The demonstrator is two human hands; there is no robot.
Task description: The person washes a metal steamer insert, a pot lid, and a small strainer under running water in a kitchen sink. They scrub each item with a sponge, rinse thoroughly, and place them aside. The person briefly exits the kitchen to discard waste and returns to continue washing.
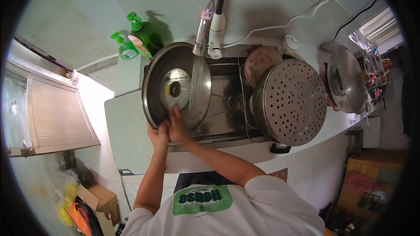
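Observation:
A large round metal lid (154, 88) leans tilted over the sink, its hollow inner side facing me and a fitting at its centre. My left hand (159, 139) grips the near rim. Inside the near rim is my right hand (178, 126), blurred, with extended fingers against or just above the lid's inner face; contact is hard to tell. Water runs from the chrome faucet (204, 32) into the right part of the lid. Beneath lies the stainless steel sink (220, 88), partly hidden by the lid.
A perforated steamer tray (292, 101) on a pot and a red-patterned bowl (262, 64) stand at the sink's right side. Green pump bottles (146, 36) are at the back left. A white board (126, 131) lies left; a lidded wok (347, 78) stands far right.

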